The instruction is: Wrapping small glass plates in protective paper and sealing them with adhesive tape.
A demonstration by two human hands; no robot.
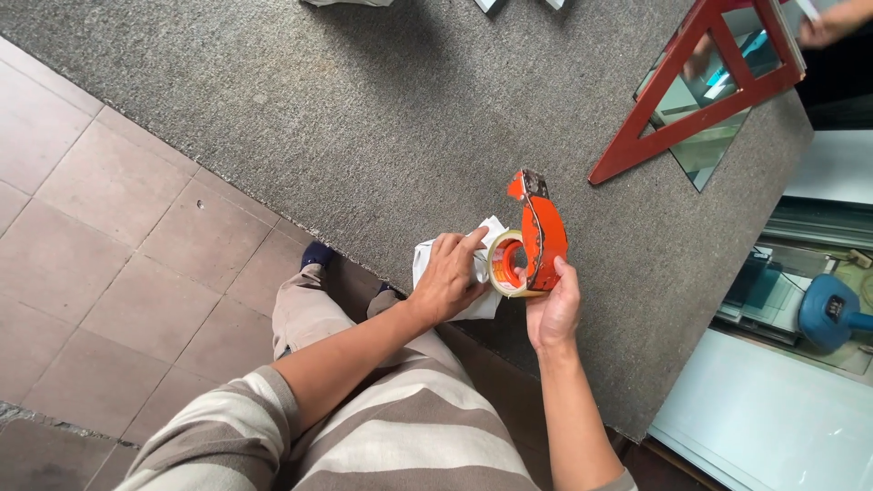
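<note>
The right hand (555, 314) grips an orange tape dispenser (536, 236) upright over the near edge of the grey table (382, 118). The left hand (450, 277) pinches the tape roll (506, 264), resting on white paper (455, 273). Peeling the tape end calls for a steady dispenser

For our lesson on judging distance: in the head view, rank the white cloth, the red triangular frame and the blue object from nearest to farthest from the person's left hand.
From the left hand:
1. White cloth, under the hand on the grey mat.
2. Red triangular frame, upper right on the mat.
3. Blue object, far right, off the mat.
</note>
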